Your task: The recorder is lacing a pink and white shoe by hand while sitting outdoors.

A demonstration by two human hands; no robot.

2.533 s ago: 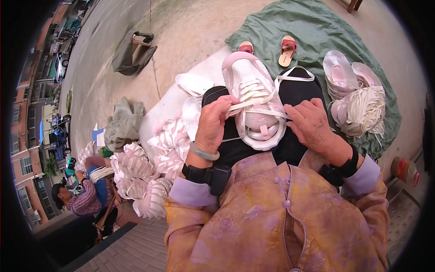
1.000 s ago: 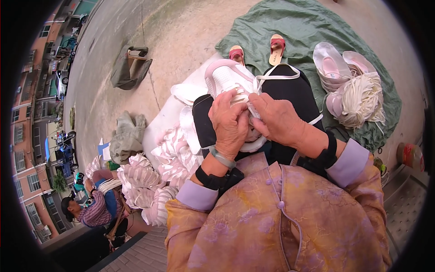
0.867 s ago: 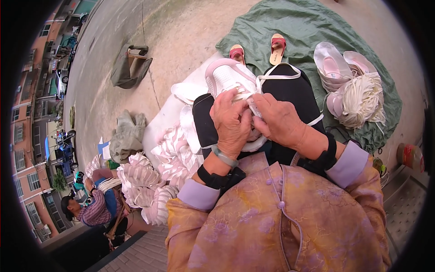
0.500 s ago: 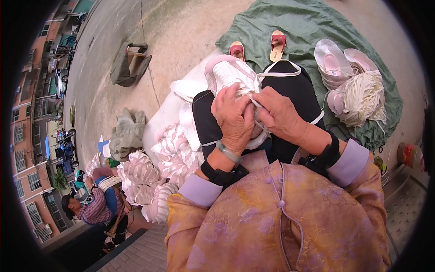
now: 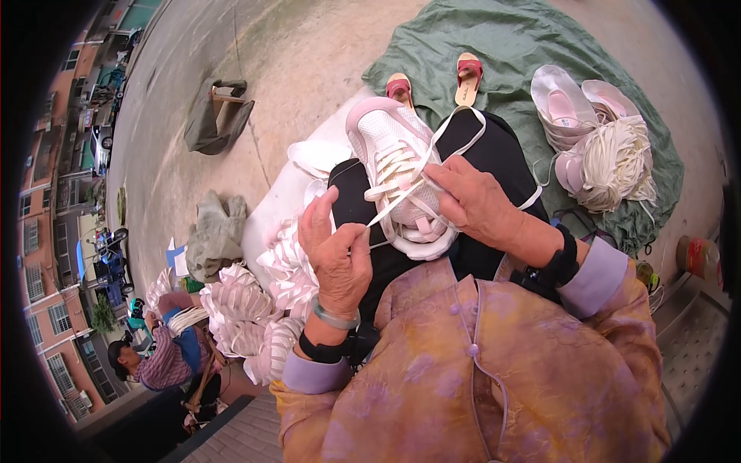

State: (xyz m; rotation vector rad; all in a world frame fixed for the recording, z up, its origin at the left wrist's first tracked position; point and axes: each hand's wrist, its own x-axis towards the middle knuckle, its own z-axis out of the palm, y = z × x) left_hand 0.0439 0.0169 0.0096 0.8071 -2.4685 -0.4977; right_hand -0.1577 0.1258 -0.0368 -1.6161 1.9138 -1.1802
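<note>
A white and pale pink sneaker upper [image 5: 376, 122] rests on my lap, partly threaded with a flat cream shoelace [image 5: 397, 202]. My left hand [image 5: 337, 245], left of the shoe, pinches one stretch of the lace between thumb and forefinger and holds it taut away from the eyelets. At the shoe's right side my right hand [image 5: 472, 193] is closed on the lace close to the eyelets. A loop of lace rises above that hand over my dark-clad right thigh, and more lace trails off to the right.
Pale shoe uppers [image 5: 245, 297] are heaped at my left. On the green sheet [image 5: 509, 38] at right lie more uppers [image 5: 557, 108] and a bundle of cream laces [image 5: 614, 166]. Red sandals [image 5: 468, 77] are ahead. Another person [image 5: 166, 359] sits at far left.
My left hand has moved from the shoe's middle down and left, drawing lace out. My right hand has shifted slightly, and the shoe's lacing now shows.
</note>
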